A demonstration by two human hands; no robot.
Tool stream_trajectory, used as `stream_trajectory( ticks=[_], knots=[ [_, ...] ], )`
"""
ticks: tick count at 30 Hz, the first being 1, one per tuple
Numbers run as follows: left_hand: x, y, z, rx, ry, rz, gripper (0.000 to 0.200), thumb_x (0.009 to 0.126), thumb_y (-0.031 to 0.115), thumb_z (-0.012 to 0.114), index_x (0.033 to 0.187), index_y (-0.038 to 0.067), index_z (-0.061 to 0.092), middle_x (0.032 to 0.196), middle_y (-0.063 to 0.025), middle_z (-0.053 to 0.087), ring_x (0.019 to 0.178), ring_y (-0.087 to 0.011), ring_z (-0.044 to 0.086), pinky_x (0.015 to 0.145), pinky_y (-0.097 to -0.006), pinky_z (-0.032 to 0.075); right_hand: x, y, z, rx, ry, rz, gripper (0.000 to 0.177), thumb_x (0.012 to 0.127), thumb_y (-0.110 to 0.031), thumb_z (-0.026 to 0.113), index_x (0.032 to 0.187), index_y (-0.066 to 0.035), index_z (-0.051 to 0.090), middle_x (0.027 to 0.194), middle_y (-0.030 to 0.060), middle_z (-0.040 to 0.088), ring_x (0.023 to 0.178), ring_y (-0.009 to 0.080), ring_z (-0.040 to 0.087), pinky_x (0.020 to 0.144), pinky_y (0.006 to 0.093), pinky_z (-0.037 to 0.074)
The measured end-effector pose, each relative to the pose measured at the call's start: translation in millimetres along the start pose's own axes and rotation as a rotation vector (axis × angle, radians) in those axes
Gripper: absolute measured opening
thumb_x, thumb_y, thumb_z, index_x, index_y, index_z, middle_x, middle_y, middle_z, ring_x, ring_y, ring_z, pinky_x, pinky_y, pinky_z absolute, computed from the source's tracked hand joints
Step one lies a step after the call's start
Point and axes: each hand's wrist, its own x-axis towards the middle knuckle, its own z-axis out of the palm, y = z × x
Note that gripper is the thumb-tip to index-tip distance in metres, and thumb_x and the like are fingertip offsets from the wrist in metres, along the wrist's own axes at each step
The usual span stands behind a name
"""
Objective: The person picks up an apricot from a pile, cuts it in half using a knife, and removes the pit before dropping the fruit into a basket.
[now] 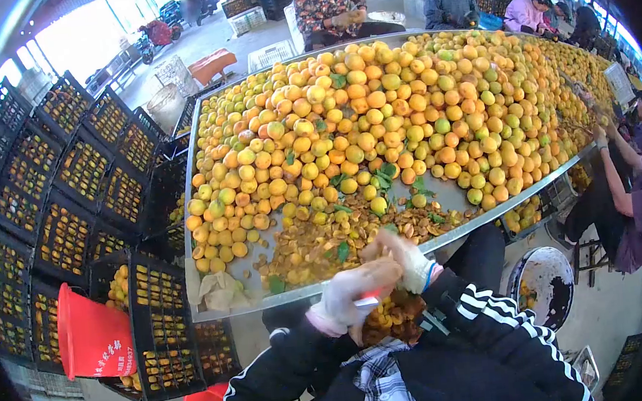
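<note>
My left hand (pixel 351 297), in a pale glove, is closed beside the near edge of the metal table (pixel 227 304). A small white-and-red piece shows at its palm; I cannot make out what it is. My right hand (pixel 409 260), also gloved and slightly blurred, has its fingers curled in close to the left hand. Whatever lies between the fingers is hidden. Beneath both hands are orange fruit pieces (pixel 394 318) in a container above my lap. Just beyond them, a heap of brown-yellow scraps (pixel 317 243) with green leaves lies on the table.
Whole yellow-orange fruits (pixel 375 119) cover much of the table. Black crates (pixel 163 321) of fruit are stacked at left, with a red bucket (pixel 96 331) on them. A white tub (pixel 546 288) stands at right. Co-workers sit around the far side, one person (pixel 634 196) at right.
</note>
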Motion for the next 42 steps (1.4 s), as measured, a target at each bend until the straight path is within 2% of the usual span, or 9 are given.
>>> stream_trajectory(
  ticks=[4, 7, 9, 11, 19, 28, 31, 36, 42],
  knots=[
    [20.8, -6.4, 7.4, -0.065, 0.144, 0.161, 0.015, 0.086, -0.001, 0.064, 0.1, 0.004, 0.066, 0.099, -0.0076, 0.069, 0.095, -0.0239, 0.066, 0.078, -0.0336, 0.054, 23.8, 40.6, 6.9, 0.852, 0.083, 0.264, 0.053, 0.083, -0.02, 0.077, 0.125, -0.002, 0.05, 0.109, 0.0175, 0.068, 0.097, 0.0308, 0.068, 0.082, 0.0398, 0.054],
    [7.1, -11.5, -5.4, -0.248, 0.296, -0.521, 0.029, 0.088, 0.006, 0.071, 0.116, 0.001, 0.065, 0.12, -0.0072, 0.063, 0.105, -0.0183, 0.061, 0.085, -0.0308, 0.051, 28.8, 40.5, 12.7, 1.313, 0.226, 0.228, 0.058, 0.082, -0.014, 0.077, 0.13, -0.002, 0.048, 0.113, 0.017, 0.068, 0.101, 0.0318, 0.068, 0.087, 0.041, 0.053],
    [9.3, -4.1, -5.7, -0.327, 0.334, -0.448, 0.028, 0.088, 0.005, 0.071, 0.115, 0.0, 0.065, 0.119, -0.0065, 0.064, 0.103, -0.0167, 0.061, 0.084, -0.0295, 0.051, 21.9, 41.0, 7.0, 1.303, 0.186, 0.198, 0.059, 0.081, -0.009, 0.075, 0.132, -0.003, 0.048, 0.122, 0.0179, 0.065, 0.11, 0.0322, 0.066, 0.094, 0.0412, 0.051],
    [11.2, 2.5, -5.2, -0.399, 0.371, -0.376, 0.028, 0.088, 0.004, 0.071, 0.115, 0.0, 0.065, 0.117, -0.0058, 0.064, 0.101, -0.015, 0.061, 0.083, -0.0282, 0.051, 9.1, -22.8, -7.3, 0.196, 0.241, -0.121, 0.048, 0.105, -0.029, 0.045, 0.144, -0.001, 0.042, 0.118, 0.0102, 0.063, 0.115, 0.0231, 0.059, 0.103, 0.0374, 0.045],
    [18.5, 8.1, 3.6, -0.261, 0.495, -0.439, 0.017, 0.082, 0.007, 0.067, 0.097, 0.0, 0.07, 0.091, -0.0026, 0.068, 0.083, -0.0129, 0.061, 0.074, -0.0281, 0.049, 10.9, 0.8, 5.0, 1.226, 0.049, 0.155, 0.04, 0.097, -0.014, 0.061, 0.133, 0.0, 0.052, 0.123, 0.0082, 0.06, 0.115, 0.0215, 0.059, 0.101, 0.0369, 0.048],
    [19.2, 27.4, 14.3, -0.192, 0.509, -0.41, 0.019, 0.082, 0.003, 0.068, 0.101, 0.001, 0.072, 0.095, -0.0039, 0.069, 0.086, -0.0124, 0.062, 0.076, -0.0275, 0.051, 5.1, -35.1, -10.8, -0.038, 0.201, -0.334, 0.03, 0.104, -0.027, 0.053, 0.116, -0.001, 0.059, 0.109, 0.0085, 0.061, 0.11, 0.0206, 0.058, 0.093, 0.0328, 0.047],
    [7.0, 4.7, 23.3, -0.179, 0.502, -0.326, 0.022, 0.085, 0.003, 0.066, 0.106, 0.0, 0.07, 0.101, -0.0059, 0.07, 0.09, -0.0139, 0.064, 0.079, -0.028, 0.052, 2.1, -52.1, -4.8, 0.745, 0.181, 0.192, 0.027, 0.095, -0.018, 0.057, 0.116, -0.001, 0.057, 0.109, 0.0142, 0.06, 0.104, 0.0317, 0.061, 0.088, 0.0375, 0.05],
    [3.0, -7.3, 30.8, -0.037, 0.384, -0.011, 0.026, 0.082, -0.007, 0.071, 0.107, 0.001, 0.069, 0.114, -0.0138, 0.07, 0.109, -0.0247, 0.066, 0.097, -0.035, 0.051, 3.1, -20.0, 5.4, -0.112, 0.318, -0.158, 0.032, 0.106, -0.032, 0.045, 0.112, -0.003, 0.058, 0.098, 0.0047, 0.056, 0.093, 0.0153, 0.057, 0.083, 0.0317, 0.049],
    [0.3, -12.9, 11.8, -0.027, 0.334, -0.135, 0.026, 0.087, 0.004, 0.072, 0.113, 0.003, 0.068, 0.117, -0.0098, 0.068, 0.104, -0.0213, 0.065, 0.091, -0.0326, 0.052, 9.6, -10.7, 7.6, 0.361, 0.258, -0.085, 0.024, 0.101, -0.015, 0.052, 0.117, 0.001, 0.059, 0.103, 0.0086, 0.061, 0.095, 0.0216, 0.06, 0.085, 0.0335, 0.05]
  ],
)
